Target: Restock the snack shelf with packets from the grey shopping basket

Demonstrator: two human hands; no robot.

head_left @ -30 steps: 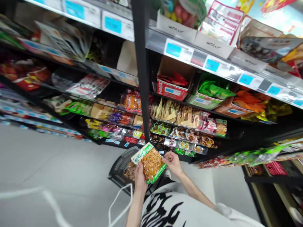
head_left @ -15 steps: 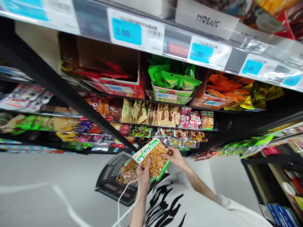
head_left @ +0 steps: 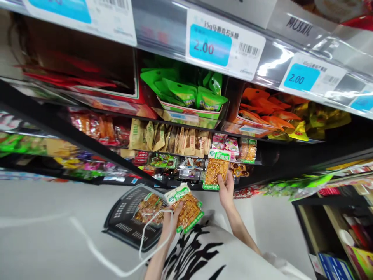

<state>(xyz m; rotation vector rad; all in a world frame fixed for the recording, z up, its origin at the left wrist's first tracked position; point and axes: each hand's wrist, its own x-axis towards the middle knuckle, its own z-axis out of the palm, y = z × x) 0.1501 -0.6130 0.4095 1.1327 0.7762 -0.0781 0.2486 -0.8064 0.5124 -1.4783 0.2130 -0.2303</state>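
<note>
My left hand (head_left: 172, 219) is closed on a snack packet (head_left: 186, 208) with a white and green header and brown-orange strips showing through its clear front. A similar snack packet (head_left: 216, 171) is gripped by my right hand (head_left: 226, 190), held up in front of the lower shelf. Below and left of my left hand, a black shopping basket (head_left: 125, 214) stands on the floor, with snack packets (head_left: 150, 208) lying in it. A white cord (head_left: 142, 241) crosses in front of my left wrist.
Above the hands, shelves carry green packets (head_left: 186, 93), orange packets (head_left: 265, 109) and brown paper bags (head_left: 169, 138). A price rail (head_left: 163, 31) runs close across the top. A slanting black post (head_left: 75, 132) stands at left; another shelf unit (head_left: 329, 217) is at right.
The packets that both hands held together are now apart, one in each hand. My right hand has moved up towards the shelf, and my left hand slightly left and down.
</note>
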